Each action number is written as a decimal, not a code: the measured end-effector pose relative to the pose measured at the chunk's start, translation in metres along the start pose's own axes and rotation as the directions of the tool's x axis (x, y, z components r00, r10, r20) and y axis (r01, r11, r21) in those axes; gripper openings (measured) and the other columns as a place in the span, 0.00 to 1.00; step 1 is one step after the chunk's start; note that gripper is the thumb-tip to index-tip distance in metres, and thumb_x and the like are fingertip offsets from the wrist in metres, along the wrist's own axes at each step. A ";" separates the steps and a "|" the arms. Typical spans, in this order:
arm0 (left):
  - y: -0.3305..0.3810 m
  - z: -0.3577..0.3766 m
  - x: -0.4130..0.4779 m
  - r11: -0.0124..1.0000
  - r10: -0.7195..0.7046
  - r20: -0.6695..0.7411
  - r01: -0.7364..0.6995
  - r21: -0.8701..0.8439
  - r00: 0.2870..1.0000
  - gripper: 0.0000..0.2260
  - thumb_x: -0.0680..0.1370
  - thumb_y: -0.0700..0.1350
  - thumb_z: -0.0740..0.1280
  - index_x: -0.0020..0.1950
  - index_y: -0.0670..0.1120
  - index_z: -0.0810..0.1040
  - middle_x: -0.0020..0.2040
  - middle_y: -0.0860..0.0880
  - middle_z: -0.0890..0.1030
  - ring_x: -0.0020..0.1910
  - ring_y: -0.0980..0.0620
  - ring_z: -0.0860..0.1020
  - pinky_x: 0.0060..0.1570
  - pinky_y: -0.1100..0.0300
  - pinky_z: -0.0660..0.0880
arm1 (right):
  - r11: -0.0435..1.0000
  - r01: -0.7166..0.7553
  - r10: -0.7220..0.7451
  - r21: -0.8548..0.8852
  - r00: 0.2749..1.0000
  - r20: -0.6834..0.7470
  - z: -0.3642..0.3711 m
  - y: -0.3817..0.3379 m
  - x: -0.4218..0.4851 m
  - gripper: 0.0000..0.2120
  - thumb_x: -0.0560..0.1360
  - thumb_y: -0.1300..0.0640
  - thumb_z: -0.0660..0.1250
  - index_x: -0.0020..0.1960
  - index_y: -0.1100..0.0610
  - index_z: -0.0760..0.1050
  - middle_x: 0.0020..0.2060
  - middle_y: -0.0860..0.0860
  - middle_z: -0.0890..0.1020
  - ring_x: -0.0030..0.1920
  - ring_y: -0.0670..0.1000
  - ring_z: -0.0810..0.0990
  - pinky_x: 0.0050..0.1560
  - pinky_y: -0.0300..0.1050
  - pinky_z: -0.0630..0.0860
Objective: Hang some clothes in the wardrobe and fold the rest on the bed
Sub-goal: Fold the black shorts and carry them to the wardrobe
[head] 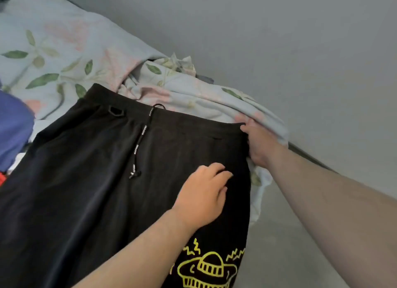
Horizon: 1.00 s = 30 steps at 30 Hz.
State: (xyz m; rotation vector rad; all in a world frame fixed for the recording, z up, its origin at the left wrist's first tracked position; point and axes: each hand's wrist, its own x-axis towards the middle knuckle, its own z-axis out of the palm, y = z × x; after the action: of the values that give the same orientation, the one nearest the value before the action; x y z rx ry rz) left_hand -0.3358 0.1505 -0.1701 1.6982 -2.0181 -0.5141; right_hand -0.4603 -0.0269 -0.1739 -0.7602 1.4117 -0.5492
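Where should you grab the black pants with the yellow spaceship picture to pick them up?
Grab the black pants by the thick waistband at the top, one hand at each corner, coming from the sides. The band is stretched flat, and the right hand already grips its right corner. The left hand only rests on the cloth, so it could take the far left corner.

The trousers [90,180] are black cloth, smooth and matt with a faint sheen along the folds. Their print [206,268] is flat yellow, looking slightly rubbery. The drawcord [140,141] is woven black cord with white lettering and a dark hard tip. The duvet [71,51] is soft matt cotton-like cloth, pale blue with printed leaves, crumpled. A blue garment [12,126] looks smooth. The wall [300,40] is matt grey.
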 end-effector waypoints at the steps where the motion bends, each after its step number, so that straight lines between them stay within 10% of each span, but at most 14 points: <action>1: 0.016 0.013 0.003 0.998 0.059 0.159 -0.057 -0.016 0.986 0.18 0.78 0.44 0.64 0.68 0.49 0.76 0.69 0.48 0.73 0.53 0.44 0.75 0.55 0.48 0.75 | 1.000 -0.016 0.015 0.003 0.999 0.041 -0.003 -0.001 -0.004 0.21 0.82 0.59 0.55 0.71 0.41 0.70 0.64 0.44 0.79 0.60 0.47 0.78 0.56 0.43 0.76; 7: 0.025 0.027 0.036 0.994 0.072 0.389 -0.098 0.048 0.918 0.23 0.81 0.42 0.58 0.76 0.53 0.65 0.78 0.50 0.60 0.58 0.42 0.77 0.53 0.49 0.75 | 0.993 -0.115 0.115 0.007 0.993 0.015 -0.027 0.011 -0.043 0.14 0.81 0.62 0.59 0.64 0.64 0.75 0.53 0.55 0.83 0.49 0.50 0.82 0.48 0.42 0.79; 15: 0.029 0.007 0.078 0.920 0.078 0.646 -0.304 0.247 0.759 0.24 0.78 0.37 0.59 0.73 0.52 0.70 0.76 0.50 0.63 0.58 0.41 0.78 0.55 0.49 0.75 | 0.989 -0.140 0.142 0.043 0.989 -0.043 -0.060 0.115 -0.154 0.06 0.77 0.67 0.65 0.45 0.58 0.75 0.37 0.55 0.78 0.37 0.50 0.77 0.43 0.44 0.78; 21: 0.041 0.002 0.084 0.894 -0.006 0.659 -0.291 0.340 0.752 0.20 0.76 0.37 0.60 0.68 0.46 0.72 0.67 0.47 0.69 0.50 0.39 0.79 0.41 0.51 0.70 | 0.916 -0.324 0.368 -0.237 0.913 0.176 -0.056 0.193 -0.214 0.15 0.75 0.60 0.71 0.60 0.51 0.73 0.55 0.50 0.81 0.57 0.51 0.78 0.56 0.46 0.74; 30: 0.042 -0.019 0.070 0.878 0.009 0.576 -0.282 0.387 0.818 0.13 0.74 0.35 0.63 0.58 0.44 0.73 0.61 0.46 0.71 0.41 0.42 0.75 0.35 0.50 0.68 | 0.906 -0.364 0.412 -0.214 0.873 0.260 -0.046 0.249 -0.250 0.18 0.72 0.62 0.74 0.60 0.53 0.79 0.53 0.47 0.86 0.57 0.48 0.82 0.66 0.49 0.74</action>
State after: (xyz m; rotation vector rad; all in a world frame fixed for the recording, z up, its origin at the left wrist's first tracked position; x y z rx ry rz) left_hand -0.3692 0.0892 -0.1249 1.7551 -2.8719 -0.5596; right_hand -0.5561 0.3148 -0.1939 -0.6275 1.2842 -0.0016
